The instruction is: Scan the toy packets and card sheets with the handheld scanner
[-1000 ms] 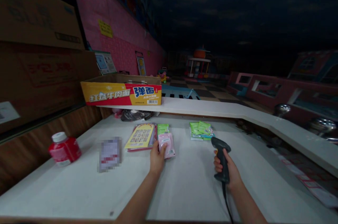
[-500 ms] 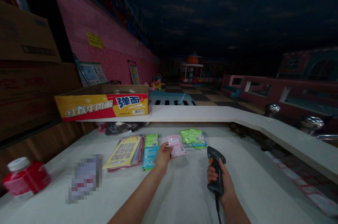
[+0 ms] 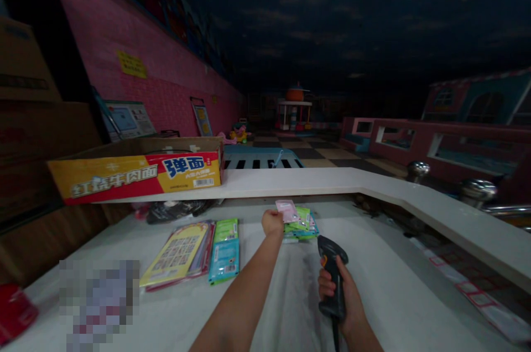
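Pinched in my left hand (image 3: 272,222) is a small pink packet (image 3: 287,211), held over a pile of green and blue packets (image 3: 305,224) at the far side of the counter. My right hand (image 3: 347,299) is wrapped round the handle of a black barcode scanner (image 3: 333,274), its head tilted up and toward the pile, its cord trailing down. To the left of my left arm lie a green packet (image 3: 226,229) and a blue packet (image 3: 224,259), beside a stack of yellow-covered booklets (image 3: 179,252).
An open noodle carton (image 3: 136,177) stands on the raised white ledge (image 3: 290,181) behind the counter (image 3: 166,319). A red container (image 3: 14,310) is at the left edge. Metal knobs (image 3: 418,169) rise beyond the ledge at right. A dark bag (image 3: 178,211) lies under the ledge.
My left hand has carried the pink packet forward and right, over the green and blue pile. My right hand keeps its grip on the scanner. The whole view has shifted slightly.
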